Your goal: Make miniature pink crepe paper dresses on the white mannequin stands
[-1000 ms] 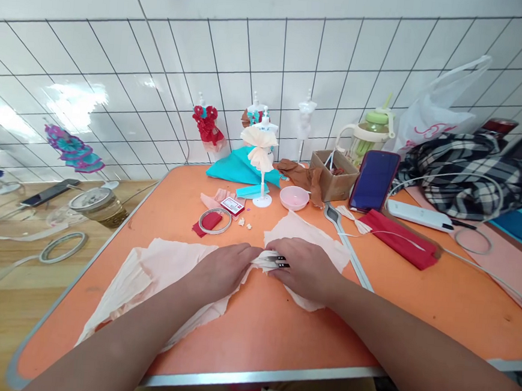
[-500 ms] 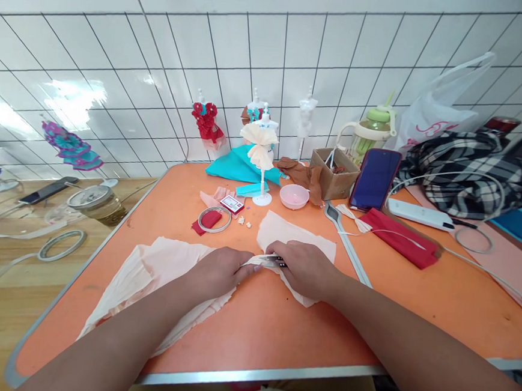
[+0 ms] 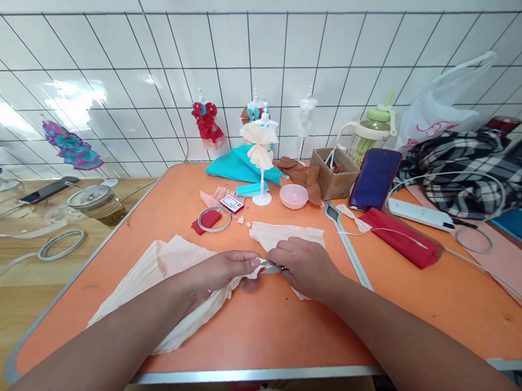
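Observation:
My left hand [image 3: 232,268] pinches the edge of a large cream crepe paper sheet [image 3: 175,258], which spreads out to the left under my wrist and forearm. My right hand [image 3: 307,262] is closed around a pair of small scissors [image 3: 273,268]; fingers cover most of their dark handles. The metal blades point left and meet the gathered paper edge right at my left fingertips. Beneath and behind my right hand lies another cream crepe paper piece [image 3: 285,232], partly covered by it.
A white mini dress form [image 3: 264,153] wearing cream ruffles stands beyond my hands, beside a pink bowl [image 3: 294,196]. A tape roll [image 3: 214,219] lies on red paper to the left. Farther right are a cardboard box [image 3: 335,177], a propped phone [image 3: 375,179] and folded red paper [image 3: 400,238].
My left hand has turned, its thumb side now more upward, lifting the paper edge. The scissors have shifted slightly. The smaller cream piece has slid left and its far edge sits nearer me.

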Demonstrator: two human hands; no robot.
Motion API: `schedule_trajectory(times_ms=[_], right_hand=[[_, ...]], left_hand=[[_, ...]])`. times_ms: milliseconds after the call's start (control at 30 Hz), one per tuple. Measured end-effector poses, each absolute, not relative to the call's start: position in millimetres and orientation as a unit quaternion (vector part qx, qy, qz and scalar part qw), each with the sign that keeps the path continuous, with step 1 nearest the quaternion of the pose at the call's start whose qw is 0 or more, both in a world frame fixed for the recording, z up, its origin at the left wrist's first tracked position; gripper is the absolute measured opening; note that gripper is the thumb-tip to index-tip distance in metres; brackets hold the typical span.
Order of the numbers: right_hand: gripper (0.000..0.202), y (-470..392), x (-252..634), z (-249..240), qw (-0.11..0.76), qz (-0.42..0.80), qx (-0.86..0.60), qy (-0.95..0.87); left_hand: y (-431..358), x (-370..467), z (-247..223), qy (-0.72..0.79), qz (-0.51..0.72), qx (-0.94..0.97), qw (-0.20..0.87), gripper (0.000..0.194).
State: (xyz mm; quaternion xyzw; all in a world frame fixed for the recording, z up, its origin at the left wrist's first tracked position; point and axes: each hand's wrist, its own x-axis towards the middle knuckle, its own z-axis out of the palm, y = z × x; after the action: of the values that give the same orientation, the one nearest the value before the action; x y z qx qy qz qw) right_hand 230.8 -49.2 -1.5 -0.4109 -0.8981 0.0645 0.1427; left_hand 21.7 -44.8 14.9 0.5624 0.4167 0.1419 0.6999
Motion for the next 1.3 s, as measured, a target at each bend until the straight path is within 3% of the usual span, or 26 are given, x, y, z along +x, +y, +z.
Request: schedule_trajectory(times_ms=[67,167,200,267,367,467,633,833,1300], right_hand=[[0.017,-50.6,231.9,-0.1,0.183,0.079,-0.438,-0.876],[0.055,-56.1,231.8,5.9,0.299,0.139,-0.47,-0.819],[0.056,-58.9,230.5,7.8,0.336,0.175,-0.472,-0.796],[0.037,-65.1,225.4,8.7,0.365,0.3,-0.462,-0.751],[0.04,-72.4,213.2,0.7,0.271,0.578,-0.416,-0.648],[0.039,-75.1,203.3,-11.2,0.213,0.716,-0.388,-0.54],[0.045,-76.1,201.5,-14.0,0.242,0.729,-0.364,-0.527],[0.048,-73.9,204.2,-8.4,0.169,0.695,-0.36,-0.599],[0.049,-75.3,205.2,-16.4,0.19,0.667,-0.39,-0.606]], left_hand=[[-42.5,23.3,9.9,0.426,0.183,0.558,0.689,0.032],[-36.1,21.8,3.7,0.488,0.253,0.507,0.664,0.032],[-33.5,20.4,2.5,0.507,0.286,0.487,0.651,0.031],[-29.3,17.3,1.5,0.519,0.343,0.46,0.633,0.029],[-29.8,15.3,2.7,0.494,0.367,0.477,0.628,0.031],[-37.7,17.3,5.0,0.491,0.335,0.556,0.58,0.034],[-47.7,21.8,7.6,0.517,0.297,0.623,0.505,0.036],[-50.5,26.8,8.3,0.514,0.272,0.606,0.543,0.037],[-55.9,26.6,4.3,0.496,0.251,0.662,0.502,0.039]])
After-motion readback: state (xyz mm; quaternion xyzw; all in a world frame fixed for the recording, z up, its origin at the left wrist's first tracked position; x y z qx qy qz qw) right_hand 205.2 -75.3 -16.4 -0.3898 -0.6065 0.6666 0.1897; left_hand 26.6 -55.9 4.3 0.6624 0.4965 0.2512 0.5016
